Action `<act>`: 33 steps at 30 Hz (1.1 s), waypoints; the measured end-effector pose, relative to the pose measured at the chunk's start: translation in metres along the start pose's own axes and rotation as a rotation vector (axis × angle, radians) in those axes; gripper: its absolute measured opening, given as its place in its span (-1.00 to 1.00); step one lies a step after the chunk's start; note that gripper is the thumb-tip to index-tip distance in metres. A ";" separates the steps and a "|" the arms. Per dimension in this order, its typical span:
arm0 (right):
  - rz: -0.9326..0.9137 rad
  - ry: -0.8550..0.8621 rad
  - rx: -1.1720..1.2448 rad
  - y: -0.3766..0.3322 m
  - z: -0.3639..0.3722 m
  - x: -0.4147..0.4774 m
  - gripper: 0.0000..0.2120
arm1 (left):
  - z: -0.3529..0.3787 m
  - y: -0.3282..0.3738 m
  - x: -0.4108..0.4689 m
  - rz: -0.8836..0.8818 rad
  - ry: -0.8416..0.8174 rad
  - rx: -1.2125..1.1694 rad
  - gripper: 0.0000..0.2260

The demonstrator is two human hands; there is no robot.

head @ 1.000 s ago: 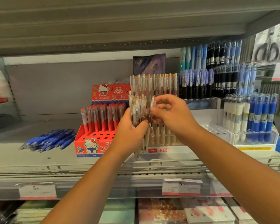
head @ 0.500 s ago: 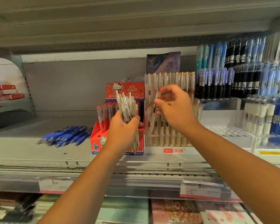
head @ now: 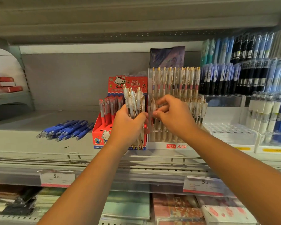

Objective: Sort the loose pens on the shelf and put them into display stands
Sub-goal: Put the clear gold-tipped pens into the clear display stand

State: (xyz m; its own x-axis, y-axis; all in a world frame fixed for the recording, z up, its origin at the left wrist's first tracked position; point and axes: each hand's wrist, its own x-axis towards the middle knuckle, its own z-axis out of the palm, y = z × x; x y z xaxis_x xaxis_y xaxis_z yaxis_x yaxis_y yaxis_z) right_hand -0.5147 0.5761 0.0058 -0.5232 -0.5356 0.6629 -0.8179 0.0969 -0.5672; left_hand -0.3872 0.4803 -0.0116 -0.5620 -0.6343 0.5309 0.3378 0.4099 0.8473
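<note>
The left hand (head: pixel 126 127) is curled tight round an upright bundle of clear gold-clipped pens (head: pixel 134 101). At its 3 o'clock the right hand (head: pixel 175 117) pinches a single clear pen (head: pixel 154 108) between thumb and fingertips, at the front row of the clear display stand (head: pixel 159 146) marked "hesu". Behind the left hand stands a red Hello Kitty stand (head: pixel 102 132). Loose blue pens (head: pixel 66 129) lie on the shelf (head: pixel 39 143) at 9 o'clock.
</note>
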 end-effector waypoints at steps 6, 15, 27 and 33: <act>-0.044 -0.012 -0.107 -0.003 -0.006 -0.006 -0.71 | -0.001 0.002 -0.003 0.012 -0.063 -0.018 -0.86; 0.031 -0.021 0.232 -0.019 -0.024 -0.017 -0.86 | 0.002 0.007 -0.008 -0.001 -0.113 -0.026 -0.84; 0.265 -0.154 0.517 -0.018 -0.028 -0.028 -0.82 | 0.006 0.007 -0.010 0.011 -0.232 0.010 -0.87; 0.200 -0.020 0.504 -0.015 -0.034 -0.022 -0.87 | 0.005 0.003 -0.007 -0.019 -0.147 -0.031 -0.87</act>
State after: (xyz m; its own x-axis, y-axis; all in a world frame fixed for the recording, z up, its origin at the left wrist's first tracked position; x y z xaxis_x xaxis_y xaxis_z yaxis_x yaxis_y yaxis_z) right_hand -0.4992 0.6147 0.0159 -0.6484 -0.5644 0.5110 -0.4840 -0.2126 -0.8489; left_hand -0.3864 0.4892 -0.0124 -0.6722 -0.5378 0.5089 0.3479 0.3773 0.8583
